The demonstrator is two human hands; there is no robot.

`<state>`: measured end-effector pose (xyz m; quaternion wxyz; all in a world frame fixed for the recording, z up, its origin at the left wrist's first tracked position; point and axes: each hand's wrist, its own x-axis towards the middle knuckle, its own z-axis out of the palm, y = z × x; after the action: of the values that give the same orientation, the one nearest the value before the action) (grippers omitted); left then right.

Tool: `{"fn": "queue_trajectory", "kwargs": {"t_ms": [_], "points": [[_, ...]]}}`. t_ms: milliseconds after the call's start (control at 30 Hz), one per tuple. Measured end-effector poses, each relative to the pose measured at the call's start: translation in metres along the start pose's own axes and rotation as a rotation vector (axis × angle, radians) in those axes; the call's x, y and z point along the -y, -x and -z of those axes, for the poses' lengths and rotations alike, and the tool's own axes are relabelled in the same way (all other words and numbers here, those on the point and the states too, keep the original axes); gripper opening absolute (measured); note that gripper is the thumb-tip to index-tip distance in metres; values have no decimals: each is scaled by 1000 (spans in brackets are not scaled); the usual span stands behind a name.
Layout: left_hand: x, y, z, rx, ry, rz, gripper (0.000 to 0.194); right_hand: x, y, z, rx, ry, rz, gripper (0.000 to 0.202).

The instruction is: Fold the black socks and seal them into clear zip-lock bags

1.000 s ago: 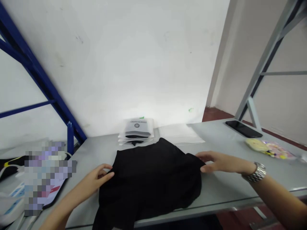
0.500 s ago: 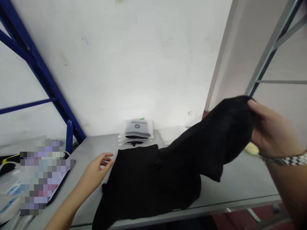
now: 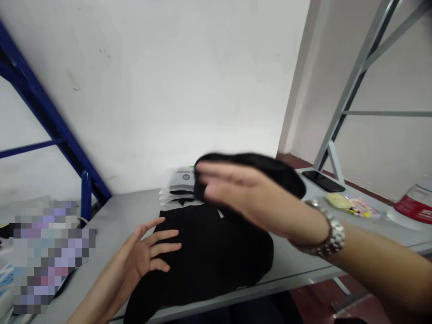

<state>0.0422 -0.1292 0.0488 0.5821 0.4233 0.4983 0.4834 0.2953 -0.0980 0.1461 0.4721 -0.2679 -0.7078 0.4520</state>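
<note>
A black garment (image 3: 209,256) lies on the table before me, its lower left part hanging past the front edge. My right hand (image 3: 249,193), slightly blurred, pinches a raised part of this garment between thumb and fingers above its far side. The lifted cloth bulges up behind that hand. My left hand (image 3: 146,252) is open, fingers spread, over the garment's left edge and holding nothing. A small white label shows on the cloth below the right hand.
Behind the garment stands a stack of packaged black items (image 3: 178,186) in clear bags. To the right are a phone (image 3: 323,181), a yellow packet (image 3: 337,201) and a red-labelled bottle (image 3: 416,204). Blue frame bars (image 3: 54,117) rise at left.
My right hand has swung left, carrying the lifted cloth across the garment. My left hand has spread its fingers over the garment's edge. The phone and bottle have come into view.
</note>
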Motion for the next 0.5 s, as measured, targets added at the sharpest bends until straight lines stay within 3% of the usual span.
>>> {"fn": "queue_trajectory", "kwargs": {"t_ms": [67,133,233,300,400,500], "points": [[12,-3,3,-9,2,49,59,-14,12,-19,246,11,-44,29],[28,-7,13,-98,-95,16,64,-26,20,-15,311,67,-57,29],[49,-8,31,-243,-295,-119,63,-45,21,23,92,351,-89,24],[58,-6,40,-241,-431,-179,59,-64,23,56,-14,593,-180,24],[66,-2,38,-148,-730,-260,46,-106,32,99,73,856,-328,34],[73,0,16,-8,-1079,-446,42,-148,44,127,80,1068,-439,37]]}}
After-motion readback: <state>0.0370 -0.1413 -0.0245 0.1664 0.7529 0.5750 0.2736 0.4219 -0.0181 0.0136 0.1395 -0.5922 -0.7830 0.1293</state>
